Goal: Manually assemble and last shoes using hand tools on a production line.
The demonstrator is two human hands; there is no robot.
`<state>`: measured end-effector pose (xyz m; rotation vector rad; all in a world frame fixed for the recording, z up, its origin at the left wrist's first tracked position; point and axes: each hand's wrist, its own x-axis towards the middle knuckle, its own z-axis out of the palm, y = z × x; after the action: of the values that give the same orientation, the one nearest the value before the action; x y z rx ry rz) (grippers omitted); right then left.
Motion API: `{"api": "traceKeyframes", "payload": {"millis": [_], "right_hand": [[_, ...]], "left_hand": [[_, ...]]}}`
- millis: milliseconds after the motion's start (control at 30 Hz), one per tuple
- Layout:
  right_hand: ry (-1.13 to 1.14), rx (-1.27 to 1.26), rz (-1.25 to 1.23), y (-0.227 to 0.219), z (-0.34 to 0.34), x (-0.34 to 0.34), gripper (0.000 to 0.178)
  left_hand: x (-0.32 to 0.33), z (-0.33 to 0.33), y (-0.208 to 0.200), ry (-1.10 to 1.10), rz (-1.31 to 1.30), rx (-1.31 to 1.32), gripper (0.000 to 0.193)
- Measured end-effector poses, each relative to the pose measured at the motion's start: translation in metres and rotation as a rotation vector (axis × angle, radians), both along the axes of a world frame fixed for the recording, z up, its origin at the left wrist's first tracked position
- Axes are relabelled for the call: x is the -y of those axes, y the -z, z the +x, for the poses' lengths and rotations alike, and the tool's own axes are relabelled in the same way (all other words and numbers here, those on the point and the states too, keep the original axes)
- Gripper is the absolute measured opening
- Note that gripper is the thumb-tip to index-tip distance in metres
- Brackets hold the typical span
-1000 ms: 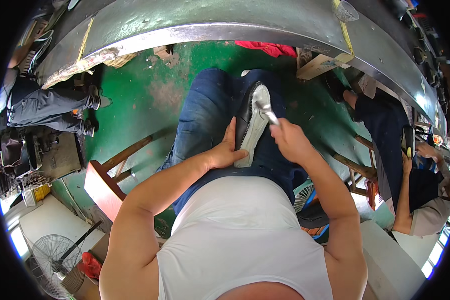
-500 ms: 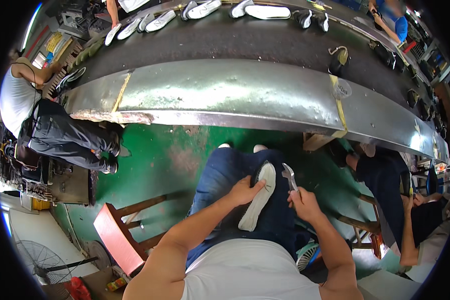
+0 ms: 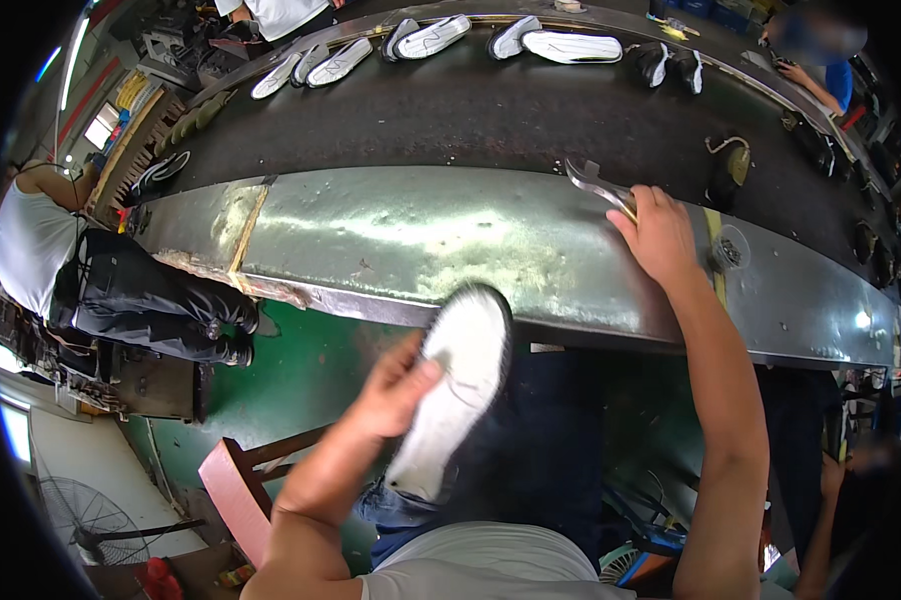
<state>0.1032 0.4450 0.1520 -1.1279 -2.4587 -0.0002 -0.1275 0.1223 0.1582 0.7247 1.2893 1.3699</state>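
Note:
My left hand (image 3: 399, 390) grips an unfinished shoe (image 3: 463, 375) by its side. The pale underside faces up, with a black edge round the toe and a dark mark on it, and the toe end overlaps the bench's front edge in the picture. Over the metal bench strip, my right hand (image 3: 659, 238) is closed round the handle of metal pincers (image 3: 597, 184), whose head points left toward the dark belt. Their jaws are too small to read.
A dark belt (image 3: 401, 130) runs behind the metal bench strip (image 3: 371, 235). Several pale-soled shoes (image 3: 571, 47) line its far side. A clear cup (image 3: 733, 248) sits at the right. A person (image 3: 51, 240) stands left; a pink-topped stool (image 3: 233, 500) is beside me.
Both hands have risen from my lap toward the bench. The right has carried the pincers forward over the metal strip; the left has lifted the shoe. The view has shifted too.

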Motion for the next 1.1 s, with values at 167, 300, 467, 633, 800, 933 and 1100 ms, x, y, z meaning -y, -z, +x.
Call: {"api": "traceKeyframes", "payload": {"millis": [167, 300, 467, 633, 800, 933, 1100], "right_hand": [[0.017, -0.083, 0.044, 0.022, -0.019, -0.041, 0.037], [-0.013, -0.174, 0.031, 0.021, -0.022, -0.041, 0.037], [-0.001, -0.207, -0.023, 0.022, -0.023, -0.042, 0.037], [-0.03, -0.195, -0.061, 0.019, -0.036, -0.043, 0.039], [0.004, -0.183, -0.075, 0.018, -0.028, -0.05, 0.042], [0.01, -0.175, -0.066, 0.019, -0.035, -0.05, 0.044], [-0.009, -0.166, -0.075, 0.018, -0.047, -0.052, 0.044]], "left_hand": [[-0.126, -0.074, -0.09, 0.021, 0.083, -0.766, 0.053], [-0.264, -0.113, -0.1, 0.082, 0.021, -1.495, 0.066], [-0.402, -0.08, -0.085, 0.202, 0.09, -2.124, 0.059], [-0.459, -0.087, 0.01, 0.478, 0.095, -2.288, 0.067], [-0.458, -0.053, -0.053, 0.418, 0.226, -1.775, 0.05], [-0.495, -0.141, -0.049, -0.253, 0.325, -1.318, 0.034], [-0.55, -0.353, 0.023, -0.68, -0.057, -1.247, 0.066]]}}
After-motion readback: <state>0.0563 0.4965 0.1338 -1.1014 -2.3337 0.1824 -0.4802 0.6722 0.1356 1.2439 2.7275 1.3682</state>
